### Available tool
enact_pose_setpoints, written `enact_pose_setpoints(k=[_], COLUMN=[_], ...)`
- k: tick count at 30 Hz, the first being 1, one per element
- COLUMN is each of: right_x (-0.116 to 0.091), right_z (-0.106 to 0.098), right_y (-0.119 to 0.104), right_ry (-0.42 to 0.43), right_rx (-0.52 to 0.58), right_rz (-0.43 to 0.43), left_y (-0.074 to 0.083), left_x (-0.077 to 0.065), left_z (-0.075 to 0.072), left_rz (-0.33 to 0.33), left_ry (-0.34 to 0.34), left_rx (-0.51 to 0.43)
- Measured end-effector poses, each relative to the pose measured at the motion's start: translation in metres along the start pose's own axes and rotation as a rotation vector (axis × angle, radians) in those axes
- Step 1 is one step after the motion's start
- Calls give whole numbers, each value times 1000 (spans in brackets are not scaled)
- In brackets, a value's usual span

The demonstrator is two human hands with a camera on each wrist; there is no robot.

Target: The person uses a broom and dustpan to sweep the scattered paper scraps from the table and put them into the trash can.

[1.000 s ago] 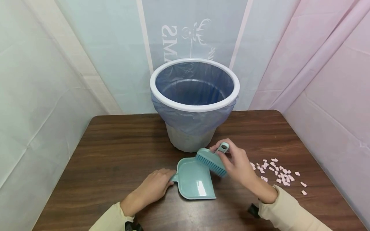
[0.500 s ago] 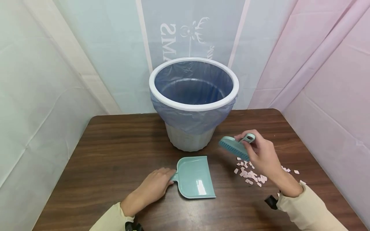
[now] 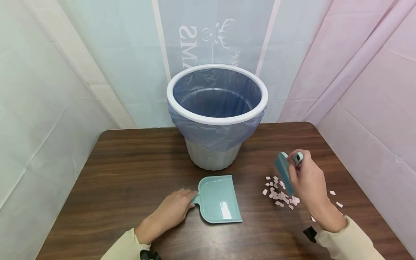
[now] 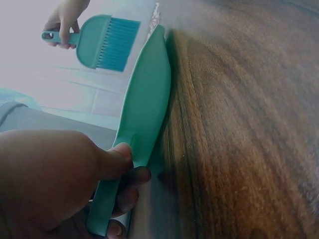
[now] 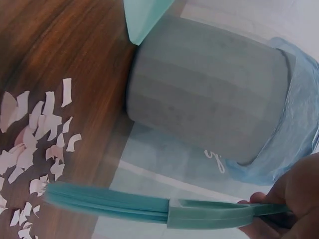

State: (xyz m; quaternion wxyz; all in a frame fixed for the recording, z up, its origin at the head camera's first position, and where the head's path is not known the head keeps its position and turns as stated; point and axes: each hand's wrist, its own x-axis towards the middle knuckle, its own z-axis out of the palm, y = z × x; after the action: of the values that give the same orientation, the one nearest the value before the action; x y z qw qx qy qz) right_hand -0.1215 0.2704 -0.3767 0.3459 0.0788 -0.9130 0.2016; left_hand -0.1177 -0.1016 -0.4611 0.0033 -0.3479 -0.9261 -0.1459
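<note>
My left hand grips the handle of a teal dustpan, which lies on the table with its wide lip facing right. In the left wrist view the thumb and fingers wrap the dustpan's handle. My right hand holds a small teal hand brush by its handle, bristles pointing down over a pile of torn paper scraps. In the right wrist view the bristle tips are close beside the scraps. Nothing lies in the dustpan.
A light grey trash bin with a white rim and a blue bag liner stands behind the dustpan. A few stray scraps lie further right on the dark wooden table. Pale cloth walls enclose the table's back and sides.
My right hand has carried the brush rightward from the dustpan to the scraps and turned it. Most of the scraps now lie further left, nearer the dustpan. The left hand keeps its place.
</note>
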Motion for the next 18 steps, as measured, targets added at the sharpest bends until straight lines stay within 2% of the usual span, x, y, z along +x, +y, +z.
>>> enact_pose_setpoints(k=[10,18], right_x=[-15,-21], right_z=[4,11], right_y=[-1,-3], right_ry=[-29,-50], right_rx=[-64,-62], right_rz=[13,28], left_y=[1,1], left_x=[0,0], left_z=[-2,-3], left_rz=[-14,-17], left_ry=[-20,-26], left_rx=[-6,-12])
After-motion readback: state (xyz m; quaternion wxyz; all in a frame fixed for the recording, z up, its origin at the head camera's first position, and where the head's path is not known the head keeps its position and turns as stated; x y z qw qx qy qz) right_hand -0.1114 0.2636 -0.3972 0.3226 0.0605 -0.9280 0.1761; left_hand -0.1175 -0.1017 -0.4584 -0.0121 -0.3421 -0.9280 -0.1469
